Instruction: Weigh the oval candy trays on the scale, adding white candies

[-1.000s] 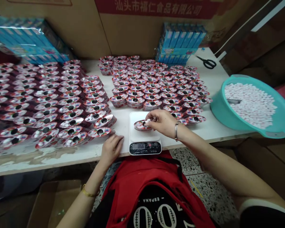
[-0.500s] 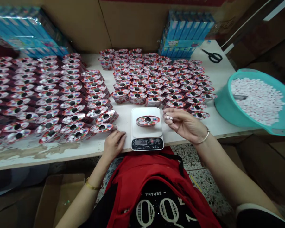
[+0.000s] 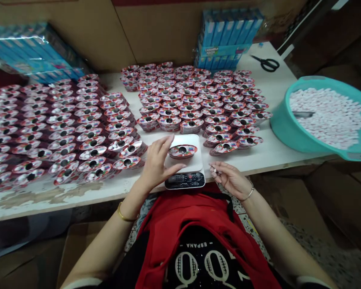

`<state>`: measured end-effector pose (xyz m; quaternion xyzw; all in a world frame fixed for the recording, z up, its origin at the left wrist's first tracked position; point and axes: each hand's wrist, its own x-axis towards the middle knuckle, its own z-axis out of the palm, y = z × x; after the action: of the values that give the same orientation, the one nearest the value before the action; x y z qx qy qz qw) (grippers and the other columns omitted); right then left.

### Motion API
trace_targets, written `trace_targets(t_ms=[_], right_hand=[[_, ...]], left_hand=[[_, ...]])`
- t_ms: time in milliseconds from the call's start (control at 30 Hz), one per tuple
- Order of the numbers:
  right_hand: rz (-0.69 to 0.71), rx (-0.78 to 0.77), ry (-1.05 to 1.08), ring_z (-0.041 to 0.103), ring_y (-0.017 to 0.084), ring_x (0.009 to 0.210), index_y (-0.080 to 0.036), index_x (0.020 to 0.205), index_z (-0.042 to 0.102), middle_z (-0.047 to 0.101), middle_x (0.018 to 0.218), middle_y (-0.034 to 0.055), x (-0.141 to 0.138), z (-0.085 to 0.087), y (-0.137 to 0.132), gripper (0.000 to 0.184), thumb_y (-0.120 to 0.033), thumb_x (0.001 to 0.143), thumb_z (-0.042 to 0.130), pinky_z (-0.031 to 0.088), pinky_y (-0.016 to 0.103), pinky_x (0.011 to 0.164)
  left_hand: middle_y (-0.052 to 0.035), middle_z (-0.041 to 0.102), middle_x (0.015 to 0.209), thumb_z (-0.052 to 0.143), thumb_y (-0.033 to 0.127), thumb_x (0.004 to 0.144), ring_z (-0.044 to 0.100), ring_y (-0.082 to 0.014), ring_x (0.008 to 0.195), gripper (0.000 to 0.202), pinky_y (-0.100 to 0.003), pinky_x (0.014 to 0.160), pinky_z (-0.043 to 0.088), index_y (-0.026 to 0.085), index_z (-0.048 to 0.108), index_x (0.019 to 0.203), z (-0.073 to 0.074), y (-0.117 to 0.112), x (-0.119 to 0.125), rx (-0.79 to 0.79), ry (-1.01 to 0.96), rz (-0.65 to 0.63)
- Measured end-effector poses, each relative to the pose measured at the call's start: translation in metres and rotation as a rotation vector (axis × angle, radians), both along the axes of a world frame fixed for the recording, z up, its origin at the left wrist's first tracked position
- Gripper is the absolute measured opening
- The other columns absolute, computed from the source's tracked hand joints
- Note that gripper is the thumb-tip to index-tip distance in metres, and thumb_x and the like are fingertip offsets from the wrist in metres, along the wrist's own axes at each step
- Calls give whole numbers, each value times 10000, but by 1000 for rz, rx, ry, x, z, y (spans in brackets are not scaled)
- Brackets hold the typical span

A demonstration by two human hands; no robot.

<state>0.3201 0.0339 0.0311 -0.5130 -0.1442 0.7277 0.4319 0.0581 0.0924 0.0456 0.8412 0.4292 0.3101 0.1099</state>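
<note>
With left hand point(image 3: 156, 163) spread open at the left edge of the scale point(image 3: 196, 162) and right hand point(image 3: 232, 180) pinching white sweets point(image 3: 214, 170) just right of it, best grasp the box point(image 3: 183, 151) on the scale gently, keeping it level against likely spills.

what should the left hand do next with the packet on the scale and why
I'd probably close the left hand on the red-and-white packet and lift it from the scale: the thumb and fingers are spread open beside the packet's left end, while the right hand, pinching small white pieces, is apart from the scale.
</note>
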Motion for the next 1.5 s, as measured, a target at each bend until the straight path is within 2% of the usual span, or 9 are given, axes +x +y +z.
trace_targets(t_ms=[100, 167, 300, 600, 1000, 1100, 1200, 1333, 1500], right_hand=[[1, 5, 15, 528, 80, 615, -125, 845, 701, 602, 729, 26, 2, -8, 0, 268, -223, 625, 817, 381, 162, 454], [-35, -1, 12, 538, 79, 621, -128, 835, 700, 614, 739, 27, 4, -13, 0, 270, -210, 609, 823, 396, 159, 468], [-127, 0, -21, 542, 75, 610, -144, 792, 695, 629, 741, 21, 9, -20, 0, 263, -208, 578, 835, 427, 165, 495], [-108, 49, -55, 492, 55, 555, -153, 760, 656, 637, 716, 9, 7, -24, 0, 289, -270, 580, 850, 359, 161, 445], [-104, 69, -48, 461, 56, 543, -159, 761, 643, 623, 715, 3, 7, -26, -2, 300, -296, 594, 851, 348, 170, 445], [-112, 42, -51, 463, 56, 548, -165, 765, 649, 611, 707, -2, 4, -22, -3, 310, -310, 589, 859, 353, 161, 446], [-113, -25, -54, 483, 62, 572, -174, 779, 664, 604, 717, -6, 2, -20, -5, 324, -321, 578, 871, 390, 154, 469], [-125, -82, -36, 494, 71, 576, -184, 757, 682, 608, 709, -4, -2, -22, -4, 366, -331, 505, 904, 432, 153, 497], [-153, -142, -48, 505, 86, 556, -210, 717, 709, 619, 683, 4, -8, -14, 0, 391, -353, 421, 920, 452, 164, 480]], left_hand=[[-83, 610, 1122, 535, 389, 891, 560, -209, 1043, 434, -358, 909, 419, 218, 490, 1287, 3, 14, 9, -43, 99, -104], [-84, 606, 1133, 534, 394, 892, 559, -208, 1051, 424, -356, 911, 420, 221, 500, 1277, 3, 17, 7, -64, 102, -110], [-101, 568, 1203, 603, 476, 832, 543, -218, 1102, 569, -370, 945, 430, 221, 459, 1321, 9, 17, -6, -68, 28, -19], [-69, 613, 1078, 516, 449, 889, 568, -181, 1024, 361, -334, 876, 491, 208, 568, 1152, 24, 22, -23, -75, -33, 159], [-82, 597, 1103, 549, 482, 869, 577, -178, 1000, 444, -346, 891, 491, 202, 544, 1213, 24, 34, -4, -146, -35, -7], [-97, 593, 1158, 612, 516, 816, 577, -215, 1050, 558, -377, 909, 489, 221, 500, 1276, 25, 31, 10, -191, 79, -145], [-99, 644, 1080, 549, 459, 874, 611, -220, 982, 457, -374, 855, 508, 211, 503, 1255, 29, 34, 18, -212, 230, -237], [-89, 634, 1157, 504, 380, 910, 601, -197, 1043, 369, -346, 894, 491, 216, 490, 1240, 55, 83, -9, -58, 142, -84], [-105, 611, 1152, 556, 396, 857, 578, -234, 1046, 415, -366, 914, 451, 184, 523, 1212, 95, 207, -93, 97, 219, 301]])
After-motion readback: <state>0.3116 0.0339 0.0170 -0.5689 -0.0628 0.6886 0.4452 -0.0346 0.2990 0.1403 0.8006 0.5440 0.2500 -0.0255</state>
